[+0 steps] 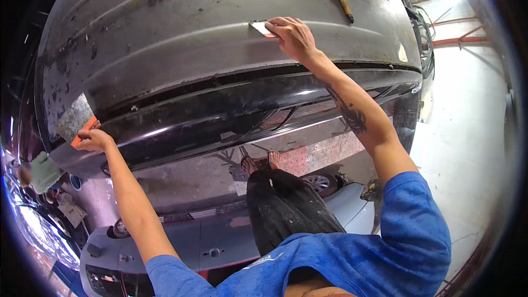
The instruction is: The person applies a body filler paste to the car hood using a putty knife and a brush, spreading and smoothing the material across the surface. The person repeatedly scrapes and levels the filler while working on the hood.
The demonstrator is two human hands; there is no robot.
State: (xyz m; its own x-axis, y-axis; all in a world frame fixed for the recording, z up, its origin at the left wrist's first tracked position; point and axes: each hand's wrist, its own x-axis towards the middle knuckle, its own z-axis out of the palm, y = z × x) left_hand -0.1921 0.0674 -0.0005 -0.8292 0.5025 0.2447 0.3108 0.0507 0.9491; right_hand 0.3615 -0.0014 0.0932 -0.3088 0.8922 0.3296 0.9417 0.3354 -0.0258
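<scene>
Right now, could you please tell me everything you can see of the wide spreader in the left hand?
The wide spreader is a flat, four-sided blade, seemingly metal, grey and mottled with smears. A bright orange strip runs along its lower-right edge, where the left hand grips it. The blade slants up and leftward from the fingers, at the near left end of the grey car panel. Whether it touches the panel, I cannot tell.

The left hand holds a wide spreader, the right hand a smaller blade over grey bodywork.
</scene>
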